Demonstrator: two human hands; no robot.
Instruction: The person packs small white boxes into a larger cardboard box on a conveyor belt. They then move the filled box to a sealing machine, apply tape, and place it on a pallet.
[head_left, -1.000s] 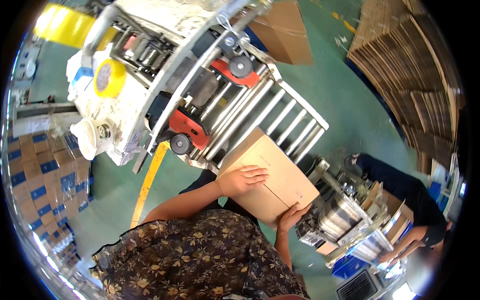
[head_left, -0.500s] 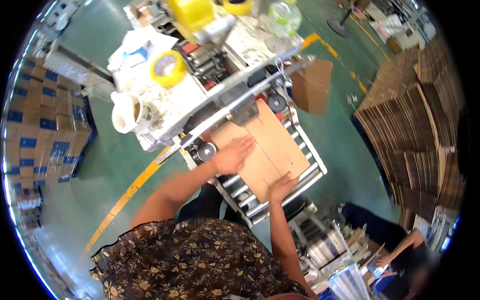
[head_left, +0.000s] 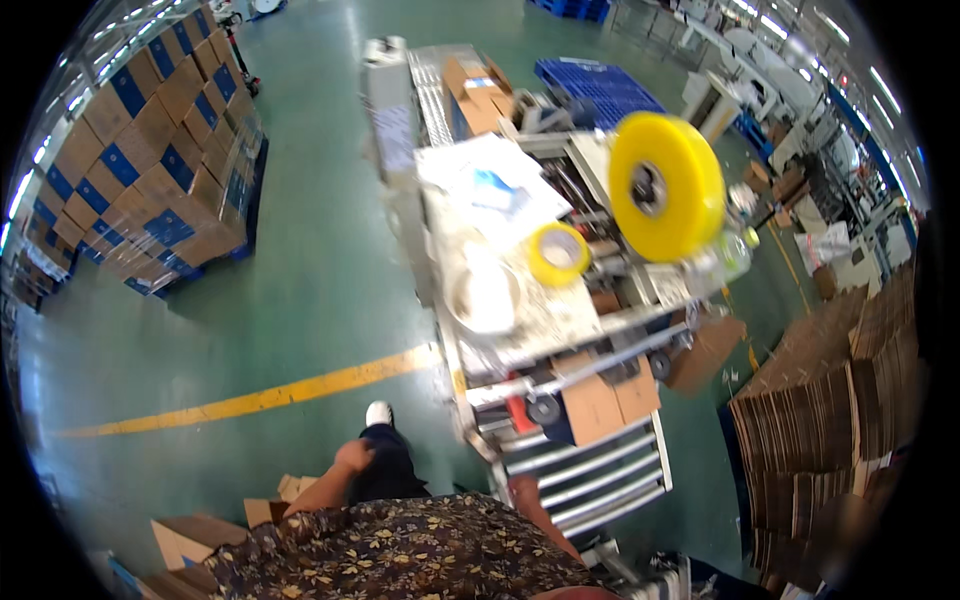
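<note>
A brown carton (head_left: 603, 402) lies at the mouth of the taping machine, partly under its frame, its far end hidden. Neither of my hands touches it. Close to my left thigh, my left hand (head_left: 355, 456) hangs apart from any object; its fingers are too blurred to read. My right hand (head_left: 523, 489) is beside the left edge of the roller conveyor (head_left: 590, 470), smeared, fingers not made out. Above the carton sits a large yellow tape roll (head_left: 665, 185) on the machine. A smaller tape roll (head_left: 558, 254) and a white mug (head_left: 486, 300) stand on the machine's top.
Wrapped cartons on a pallet (head_left: 165, 170) stand at the left. Flat cardboard stacks (head_left: 810, 430) fill the right side. Loose cardboard (head_left: 190, 540) lies at the lower left. A yellow floor line (head_left: 260, 400) runs left from the machine. A blue pallet (head_left: 600, 90) is behind it.
Both hands have come off the carton, which has moved forward into the machine. My left hand has dropped beside my leg, the right has drawn back, and the view has swung up and left.
</note>
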